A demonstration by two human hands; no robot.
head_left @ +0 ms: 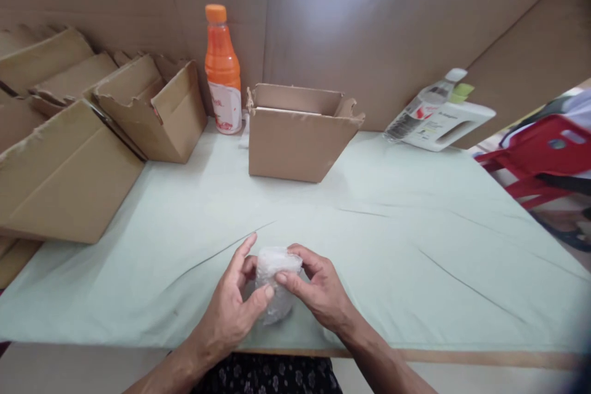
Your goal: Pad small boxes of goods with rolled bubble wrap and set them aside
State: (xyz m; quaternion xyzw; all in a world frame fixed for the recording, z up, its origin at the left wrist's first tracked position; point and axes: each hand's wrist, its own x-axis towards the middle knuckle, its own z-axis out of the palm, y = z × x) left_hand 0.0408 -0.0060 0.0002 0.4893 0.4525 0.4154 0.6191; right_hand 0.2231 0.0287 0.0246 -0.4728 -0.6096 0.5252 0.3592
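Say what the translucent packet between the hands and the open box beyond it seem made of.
Translucent packet: probably glossy plastic, perhaps bubble wrap, from its wrinkled, bumpy sheen.
Open box: likely matte cardboard, from its brown walls and ragged edges.

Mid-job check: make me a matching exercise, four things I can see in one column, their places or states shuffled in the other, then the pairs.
Things
1. Orange bottle
2. Translucent plastic bundle
3. Red plastic chair
4. Lone cardboard box

Places or states
A. Between the left hand and the right hand
B. Open-topped, near the middle of the table's far side
C. Beyond the table's right edge
D. Upright, cap on

Pairs: 1-D, 2-A, 3-C, 4-B
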